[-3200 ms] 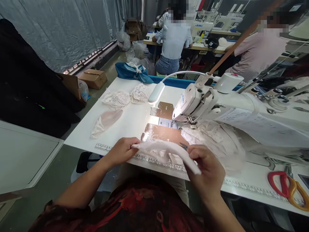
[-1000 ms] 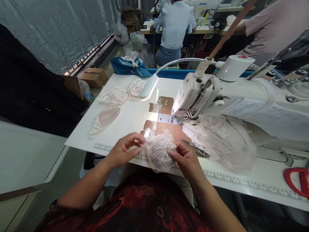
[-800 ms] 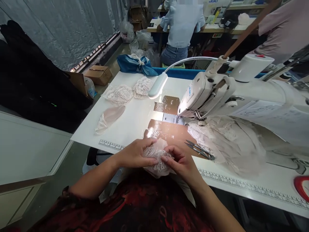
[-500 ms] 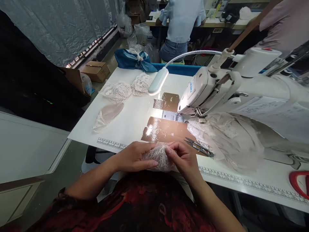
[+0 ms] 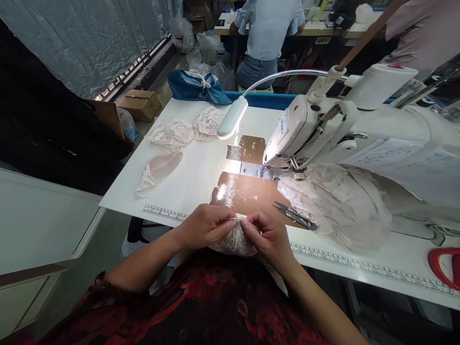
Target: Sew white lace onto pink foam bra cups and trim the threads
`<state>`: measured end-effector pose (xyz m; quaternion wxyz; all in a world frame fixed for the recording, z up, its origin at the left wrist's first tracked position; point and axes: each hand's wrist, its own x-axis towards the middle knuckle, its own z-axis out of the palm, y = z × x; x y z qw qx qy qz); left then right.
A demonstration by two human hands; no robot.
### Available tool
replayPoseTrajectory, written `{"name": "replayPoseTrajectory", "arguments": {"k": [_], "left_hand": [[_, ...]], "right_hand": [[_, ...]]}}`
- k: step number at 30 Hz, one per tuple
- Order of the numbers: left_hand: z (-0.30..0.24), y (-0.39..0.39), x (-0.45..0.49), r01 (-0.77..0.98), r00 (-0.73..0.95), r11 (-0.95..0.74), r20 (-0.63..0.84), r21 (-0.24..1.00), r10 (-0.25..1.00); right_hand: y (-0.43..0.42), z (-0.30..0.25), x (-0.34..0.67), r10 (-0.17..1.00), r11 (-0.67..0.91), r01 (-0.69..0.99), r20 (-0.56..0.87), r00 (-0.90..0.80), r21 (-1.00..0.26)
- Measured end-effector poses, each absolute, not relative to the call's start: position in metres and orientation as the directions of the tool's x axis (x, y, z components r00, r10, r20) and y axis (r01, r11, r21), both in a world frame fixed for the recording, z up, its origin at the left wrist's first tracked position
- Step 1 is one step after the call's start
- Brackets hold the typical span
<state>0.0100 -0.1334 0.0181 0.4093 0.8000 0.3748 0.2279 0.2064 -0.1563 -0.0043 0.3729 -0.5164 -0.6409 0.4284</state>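
A pale lace piece point(image 5: 235, 241) hangs at the table's front edge, close to my body. My left hand point(image 5: 210, 225) pinches its upper edge between thumb and fingers. Right beside it, my right hand point(image 5: 268, 235) is closed on the same edge, the two sets of fingertips almost meeting. Beyond my hands lies brown tape point(image 5: 247, 191) stuck to the table. Black thread snips point(image 5: 295, 215) rest to the right of my right hand, next to a heap of pale lace fabric point(image 5: 345, 206).
A white sewing machine point(image 5: 316, 124) with a lit lamp point(image 5: 233, 117) stands at the right. Lace cups point(image 5: 172, 134) and a beige lace-edged piece point(image 5: 158, 172) lie at the left. A red-handled tool point(image 5: 436, 268) sits far right. A person in light blue point(image 5: 268, 33) sits beyond.
My left thumb has drawn up to the lace edge and my fingers now pinch it. Both hands have come closer together, and the lace hangs lower beneath them.
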Motion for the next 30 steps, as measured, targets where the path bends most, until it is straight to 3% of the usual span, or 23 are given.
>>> {"name": "replayPoseTrajectory", "arguments": {"k": [7,12,20,25,30], "left_hand": [[0.013,-0.132,0.01,0.355,0.567,-0.281,0.034,0.891,0.823],[0.01,-0.13,0.016,0.347,0.595,-0.27,0.011,0.898,0.804],[0.012,-0.121,0.017,0.216,0.675,-0.099,-0.075,0.971,0.734],[0.003,-0.118,0.025,0.089,0.636,0.049,-0.095,0.995,0.765],[-0.006,-0.119,0.041,-0.037,0.544,0.29,-0.224,0.956,0.809]], "right_hand": [[-0.145,-0.007,0.226,0.98,-0.012,0.1,-0.031,-0.196,-0.995],[-0.145,0.003,0.218,0.924,0.046,0.256,-0.056,-0.379,-0.966],[-0.145,0.007,0.22,0.934,-0.023,0.197,-0.092,-0.346,-0.98],[-0.141,0.006,0.224,0.933,-0.047,0.184,-0.109,-0.342,-0.982],[-0.135,-0.001,0.225,0.922,-0.127,0.151,-0.173,-0.347,-0.98]]}}
